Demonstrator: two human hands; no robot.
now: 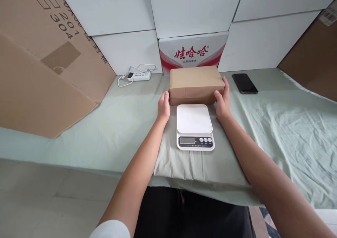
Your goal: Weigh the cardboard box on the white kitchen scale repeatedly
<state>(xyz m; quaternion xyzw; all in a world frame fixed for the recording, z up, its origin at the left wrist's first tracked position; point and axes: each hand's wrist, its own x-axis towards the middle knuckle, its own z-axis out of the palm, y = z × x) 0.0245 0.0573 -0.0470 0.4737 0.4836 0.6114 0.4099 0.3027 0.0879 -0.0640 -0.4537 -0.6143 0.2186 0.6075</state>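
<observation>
A plain brown cardboard box [196,78] lies on the green cloth, gripped at both ends. At its left end is my left hand [164,106], with the fingers partly hidden behind the box. My right hand [223,99] clasps the right end, its thumb on the front face and fingers round the side. Just in front of the box, between my forearms, sits a white kitchen scale [195,127] with a square platform. Nothing rests on the platform, and the scale's small display looks blank.
Behind the box stands a white and red printed carton [193,50], below stacked white boxes [196,9]. A white power strip with a cable [139,76] lies back left, a black phone [244,83] back right. Large cardboard cartons flank the cloth-covered surface [126,125].
</observation>
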